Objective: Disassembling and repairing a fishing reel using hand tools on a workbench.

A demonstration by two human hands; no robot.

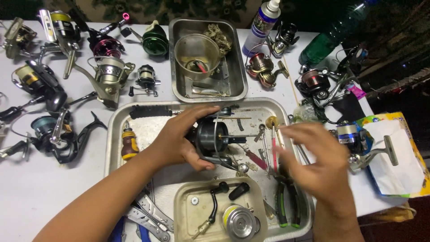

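Your left hand [179, 143] has its grip closed around a black spinning fishing reel with a dark round spool [210, 136], thumb underneath and fingers curled over the top. You hold the reel just above the middle of the large, scuffed steel tray [148, 123] on the white surface [31, 183].

Your right hand [318, 163] hovers over the tray's right side, blurred; its fingers are spread and the grip holds nothing that can be made out. Beneath and beside it lie thin red-handled tools [273, 150] and green-and-black handled pliers [286, 206].

At the tray's left edge lies a stubby screwdriver with a brown and yellow handle [129, 144]. A smaller steel dish [188, 210] at the near edge holds a black crank handle [215, 201] and a silver spool wound with yellow-green line [237, 222].

Behind the tray stands a deeper steel pan [179, 67] with a round metal bowl [197, 50] in it. Many other fishing reels [103, 71] crowd the surface to the left and right, and a white-and-blue spray can [262, 24] and a green plastic bottle [327, 40] stand at the back.
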